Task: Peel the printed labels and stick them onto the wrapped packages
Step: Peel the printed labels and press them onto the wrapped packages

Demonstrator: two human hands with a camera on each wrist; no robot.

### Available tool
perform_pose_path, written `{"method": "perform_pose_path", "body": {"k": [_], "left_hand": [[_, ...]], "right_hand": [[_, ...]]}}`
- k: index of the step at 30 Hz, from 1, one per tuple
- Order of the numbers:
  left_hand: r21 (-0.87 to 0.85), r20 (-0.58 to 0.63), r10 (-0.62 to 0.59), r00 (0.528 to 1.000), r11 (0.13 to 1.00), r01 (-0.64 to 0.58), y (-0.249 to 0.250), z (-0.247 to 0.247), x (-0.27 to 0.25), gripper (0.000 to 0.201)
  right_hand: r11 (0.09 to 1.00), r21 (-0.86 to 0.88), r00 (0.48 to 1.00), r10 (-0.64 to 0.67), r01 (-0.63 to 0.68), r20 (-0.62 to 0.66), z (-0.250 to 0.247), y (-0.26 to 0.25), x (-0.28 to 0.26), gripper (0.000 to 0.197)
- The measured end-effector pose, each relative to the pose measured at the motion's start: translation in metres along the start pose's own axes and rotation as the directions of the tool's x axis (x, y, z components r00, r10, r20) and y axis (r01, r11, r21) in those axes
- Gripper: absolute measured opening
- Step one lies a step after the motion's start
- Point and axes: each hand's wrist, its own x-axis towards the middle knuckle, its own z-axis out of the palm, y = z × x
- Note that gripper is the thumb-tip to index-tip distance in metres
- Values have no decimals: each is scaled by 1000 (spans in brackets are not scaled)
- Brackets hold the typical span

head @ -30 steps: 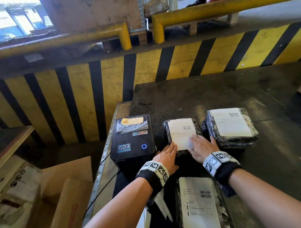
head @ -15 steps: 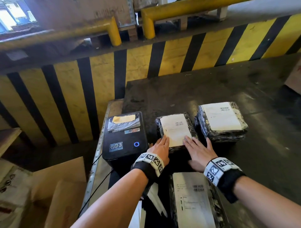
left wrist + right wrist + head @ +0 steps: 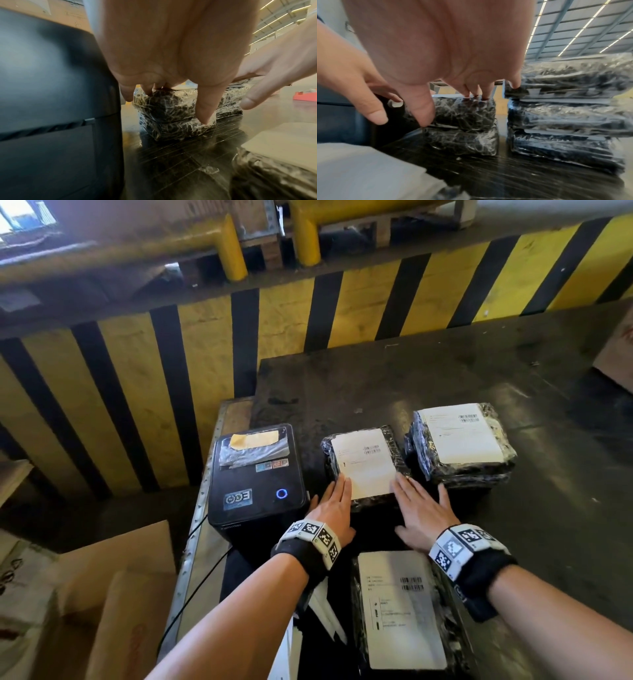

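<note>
Package [image 3: 363,463] between both hands' fingers [image 3: 342,491]

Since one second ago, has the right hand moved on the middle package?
Yes. The right hand slid back toward the person, off the label, to the middle package's near right corner.

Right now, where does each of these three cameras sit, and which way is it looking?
Head: worn high, looking down at the black label printer, the small black film-wrapped package and both forearms.
Left wrist: under the left hand, looking along its fingers at that package.
Right wrist: under the right hand, facing the same package beside a taller wrapped stack.
Shared: all show the small package and both hands.
</note>
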Motion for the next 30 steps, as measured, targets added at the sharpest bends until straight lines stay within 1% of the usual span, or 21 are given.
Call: {"method": "perform_pose_path", "body": {"k": [2,3,6,7,9,11,12,14,17,21,24,30], "left_hand": [[-19,6,-5,1000,1000,5,0,0,0,99],[-29,4,-5,1000,1000,5,0,0,0,99],[-94,-45,11,999,995,-16,0,6,-6,96],[-124,-84,19,996,992,-30,-1,11,-11,94],[-192,-142,31,989,980,-59,-4,25,-24,91],[-248,-127,11,992,968,-43,-10,39,-35,88],[-261,-104,-13,994,965,-14,-14,44,-39,87],[-256,-36,-64,997,965,52,-23,54,-45,84],[-192,61,-118,991,973,128,-35,67,-50,80],[-133,132,-130,983,980,148,-45,80,-55,78],[-87,138,-146,980,984,158,-46,87,-56,79],[-47,155,-156,976,985,165,-46,91,-56,77]], "right_hand": [[999,51,1000,5,-6,9,-2,1,3,82],[995,101,1000,11,-10,-11,-4,-1,6,79],[963,267,982,75,-27,-173,-9,-5,15,66],[945,325,974,110,-41,-197,-12,-6,17,67],[916,391,969,172,-91,-178,-15,-9,22,76],[910,385,962,225,-152,-151,-17,-12,28,82],[904,385,957,256,-188,-135,-18,-13,33,85],[850,447,942,333,-278,-48,-20,-15,42,95],[769,532,925,373,-354,75,-21,-14,52,107],[716,588,918,375,-375,129,-28,-5,59,117],[711,599,920,372,-368,123,-28,-5,61,122],[673,671,930,363,-310,66,-10,-4,60,115]]}}
